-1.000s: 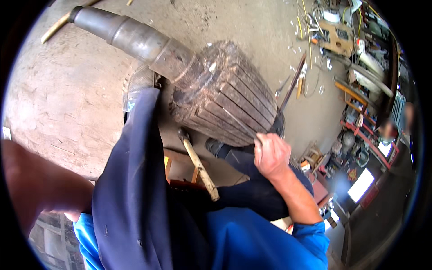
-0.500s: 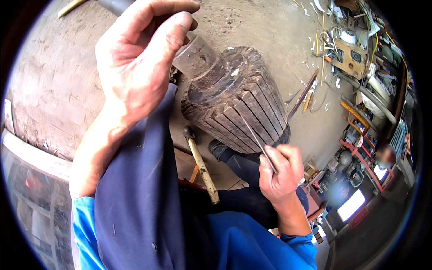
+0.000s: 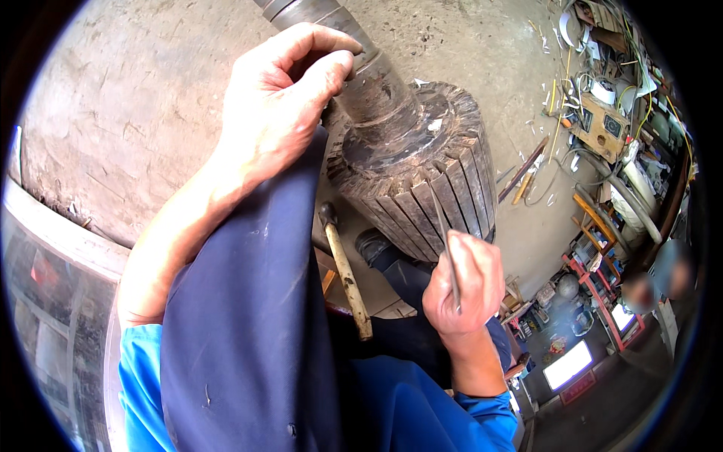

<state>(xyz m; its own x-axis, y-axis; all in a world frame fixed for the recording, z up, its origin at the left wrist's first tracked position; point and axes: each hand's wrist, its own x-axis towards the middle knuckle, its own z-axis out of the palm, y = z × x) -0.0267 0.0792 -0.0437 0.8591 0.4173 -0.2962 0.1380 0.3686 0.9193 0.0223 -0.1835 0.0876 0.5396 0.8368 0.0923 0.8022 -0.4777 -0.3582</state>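
facing a slotted drum [image 3: 414,188] just ahead of the right hand [image 3: 468,285] and off to the right of the left hand [image 3: 290,90], with its long axis slanting from the thick shaft [image 3: 380,94] at upper left down to lower right. gripping a thin metal rod [image 3: 443,224] in the right hand, the nearer to the slots, tip angled up across them, contact impossible to tell; reaching toward the shaft with the left, fingers curled toward the thumb, any hold hidden.
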